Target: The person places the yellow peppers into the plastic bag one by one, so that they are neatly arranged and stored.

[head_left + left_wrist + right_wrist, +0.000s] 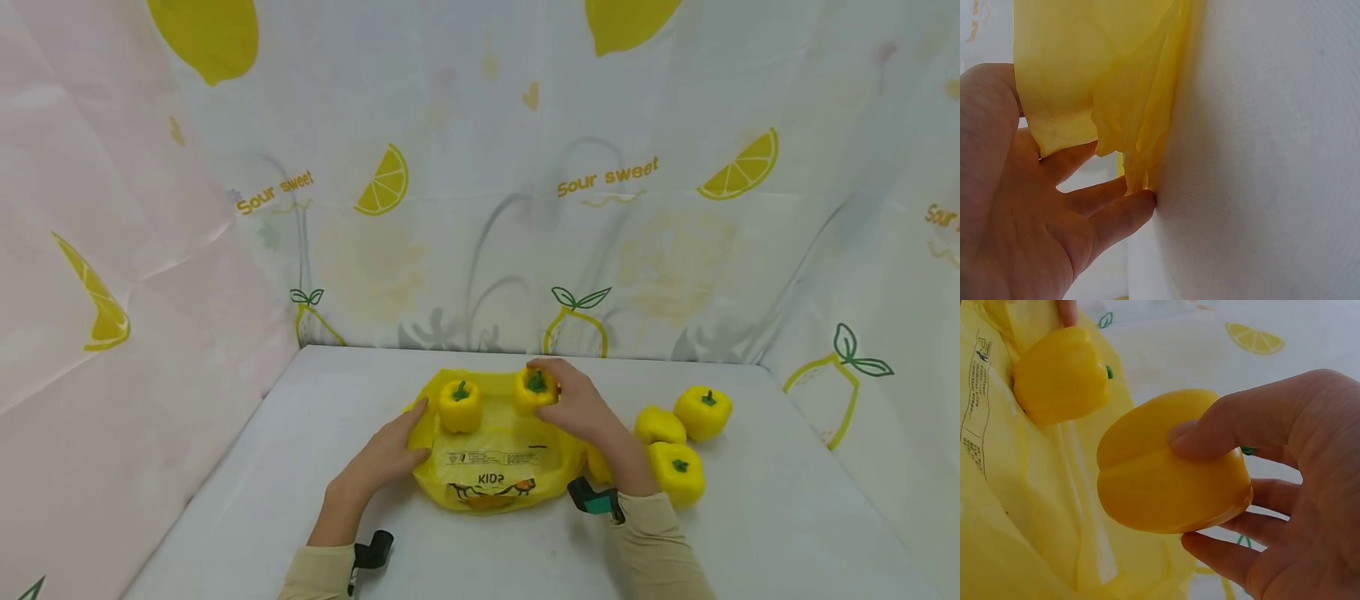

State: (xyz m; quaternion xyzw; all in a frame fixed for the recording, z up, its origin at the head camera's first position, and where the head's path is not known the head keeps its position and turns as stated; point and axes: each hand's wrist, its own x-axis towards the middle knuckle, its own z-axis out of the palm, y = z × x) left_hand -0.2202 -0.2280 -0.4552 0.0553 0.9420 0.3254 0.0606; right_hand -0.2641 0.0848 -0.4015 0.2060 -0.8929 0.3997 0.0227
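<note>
Largely hidden between the bag and the right forearm: one yellow pepper. Hard to make out: small print on the bag, and the placing, inside or merely on top, of the upright pepper at its far left. Partly veiled by film in the left wrist view: fingers of the left hand. Cut off at the near edge: beige sleeves. Bag of thin, creased, translucent yellow plastic, rounded in outline, on a white, faintly textured counter. Peppers glossy, blocky and lobed, with green stems; clustered to the right, three more peppers. Of the two hands, left loosely spread at the bag's left rim, fingers nearly straight, merely touching plastic; right hand curled around the held pepper at the bag's far right, thumb opposite fingers.
</note>
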